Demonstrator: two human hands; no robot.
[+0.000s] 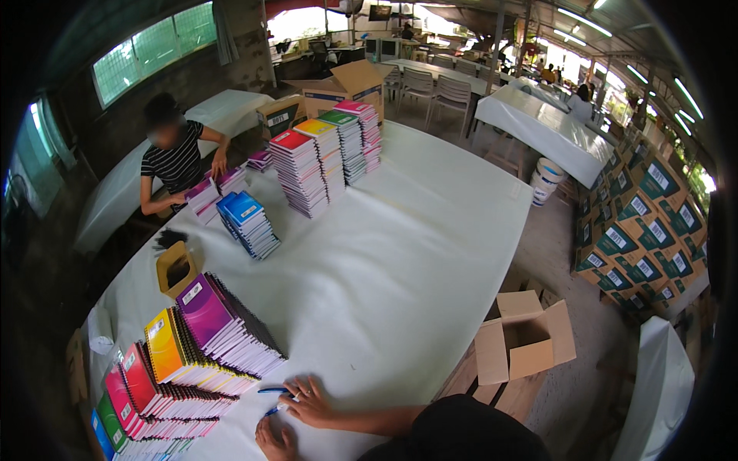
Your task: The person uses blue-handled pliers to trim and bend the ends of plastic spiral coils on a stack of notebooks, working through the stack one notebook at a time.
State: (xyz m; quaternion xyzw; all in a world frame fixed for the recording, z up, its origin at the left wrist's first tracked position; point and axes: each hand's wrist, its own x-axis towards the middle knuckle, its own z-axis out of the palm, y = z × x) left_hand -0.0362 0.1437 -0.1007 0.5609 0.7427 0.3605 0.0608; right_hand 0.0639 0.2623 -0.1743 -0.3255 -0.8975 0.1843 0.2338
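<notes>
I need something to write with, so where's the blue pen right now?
In the head view, the blue pen lies on the white table near the lower edge, just left of the right hand and right of the fanned notebooks.

Two pens (274, 391) (both blue)

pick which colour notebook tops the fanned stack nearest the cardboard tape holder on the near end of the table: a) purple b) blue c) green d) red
a, the purple notebook lies on top of the fanned stack right beside the cardboard holder, while yellow, red and green covers sit further along the row.
</notes>
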